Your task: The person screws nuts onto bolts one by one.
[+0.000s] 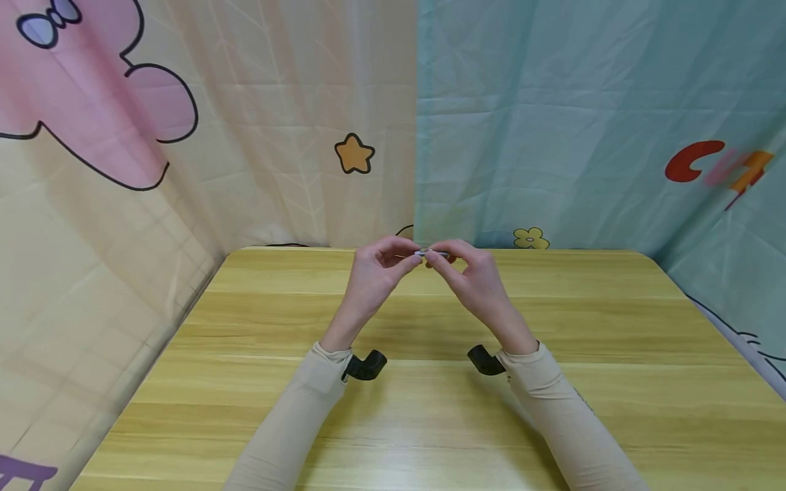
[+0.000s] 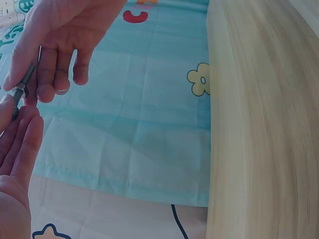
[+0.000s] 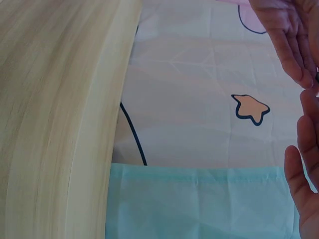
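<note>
A slim metal bolt (image 2: 29,74) is held between both hands over the far edge of the table. On its threaded shank sits what looks like a nut (image 2: 22,89). The left hand (image 1: 376,273) pinches one end of the bolt between thumb and fingers. At the other end, the right hand (image 1: 475,276) grips it with thumb and index finger; its other fingers hang loosely below in the left wrist view. In the head view the bolt is small and partly covered by fingertips. The right wrist view shows both hands at its edge, with the bolt mostly hidden.
The wooden table (image 1: 424,423) spreads beneath both forearms. Behind it hang a beige curtain (image 1: 276,136) and a teal curtain (image 1: 552,136) with cartoon prints. A black wrist mount (image 1: 366,366) juts inward from the left sleeve, and another black mount (image 1: 485,360) from the right.
</note>
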A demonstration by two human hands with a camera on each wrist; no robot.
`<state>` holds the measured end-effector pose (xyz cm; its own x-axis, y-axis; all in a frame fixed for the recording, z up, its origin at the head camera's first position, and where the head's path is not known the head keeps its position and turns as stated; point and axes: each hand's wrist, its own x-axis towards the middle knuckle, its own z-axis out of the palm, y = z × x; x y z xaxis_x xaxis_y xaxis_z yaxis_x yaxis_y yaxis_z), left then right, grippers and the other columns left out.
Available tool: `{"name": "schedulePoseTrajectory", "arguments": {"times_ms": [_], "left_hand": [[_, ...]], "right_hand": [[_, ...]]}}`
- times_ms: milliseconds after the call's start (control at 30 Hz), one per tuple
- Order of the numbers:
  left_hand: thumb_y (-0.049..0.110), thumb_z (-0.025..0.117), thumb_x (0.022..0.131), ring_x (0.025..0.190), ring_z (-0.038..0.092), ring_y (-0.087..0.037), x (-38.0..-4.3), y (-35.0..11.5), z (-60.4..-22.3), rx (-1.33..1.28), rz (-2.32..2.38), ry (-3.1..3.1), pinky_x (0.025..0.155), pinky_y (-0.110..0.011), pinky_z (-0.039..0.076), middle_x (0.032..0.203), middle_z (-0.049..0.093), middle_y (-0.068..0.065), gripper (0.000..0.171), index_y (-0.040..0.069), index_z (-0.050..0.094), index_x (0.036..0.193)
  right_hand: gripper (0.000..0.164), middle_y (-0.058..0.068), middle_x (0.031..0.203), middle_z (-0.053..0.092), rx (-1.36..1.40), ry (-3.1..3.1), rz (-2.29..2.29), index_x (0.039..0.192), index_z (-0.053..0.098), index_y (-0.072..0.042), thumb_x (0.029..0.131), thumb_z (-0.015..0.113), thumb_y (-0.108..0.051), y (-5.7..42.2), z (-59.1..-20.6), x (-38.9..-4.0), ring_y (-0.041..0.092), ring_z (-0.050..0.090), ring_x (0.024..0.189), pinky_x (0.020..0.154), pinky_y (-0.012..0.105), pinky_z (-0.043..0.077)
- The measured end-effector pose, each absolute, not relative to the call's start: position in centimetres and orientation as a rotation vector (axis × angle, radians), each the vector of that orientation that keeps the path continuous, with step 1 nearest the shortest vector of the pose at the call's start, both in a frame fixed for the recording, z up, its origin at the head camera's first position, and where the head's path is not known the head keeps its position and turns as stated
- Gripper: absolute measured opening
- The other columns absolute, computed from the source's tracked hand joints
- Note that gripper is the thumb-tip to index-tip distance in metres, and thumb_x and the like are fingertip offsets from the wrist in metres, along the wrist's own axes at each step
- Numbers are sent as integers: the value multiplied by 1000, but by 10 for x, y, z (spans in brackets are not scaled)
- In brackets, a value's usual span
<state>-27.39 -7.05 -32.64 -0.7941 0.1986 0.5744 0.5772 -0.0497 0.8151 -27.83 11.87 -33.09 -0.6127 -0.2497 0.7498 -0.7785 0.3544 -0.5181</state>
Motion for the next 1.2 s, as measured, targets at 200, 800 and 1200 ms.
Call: {"name": "schedulePoseTrajectory", "arguments": {"times_ms": [200,800,1200], "left_hand": [[0,71,89,90,67,-32,-272,-70,-324,-777,-1912,-1963,85,-34,55,98,69,-16,15,-4,71,103],[-7,69,88,86,68,-27,-269,-68,-319,-759,-1974,-1889,84,-34,56,96,67,-20,13,-11,68,101],[5,72,89,87,69,-28,-275,-69,-326,-816,-1942,-1857,84,-38,56,95,68,-13,12,-2,72,100]], "right_hand": [[18,8,104,70,855,-2047,1318,114,68,-3,98,59,-3,119,-329,-277,19,59,93,81,32,46],[32,16,101,67,1043,-1931,1181,108,65,6,78,76,12,115,-323,-274,29,61,92,78,42,49],[19,-1,97,69,926,-2055,1282,108,71,-8,89,74,-10,119,-327,-277,14,59,84,73,31,48]]}}
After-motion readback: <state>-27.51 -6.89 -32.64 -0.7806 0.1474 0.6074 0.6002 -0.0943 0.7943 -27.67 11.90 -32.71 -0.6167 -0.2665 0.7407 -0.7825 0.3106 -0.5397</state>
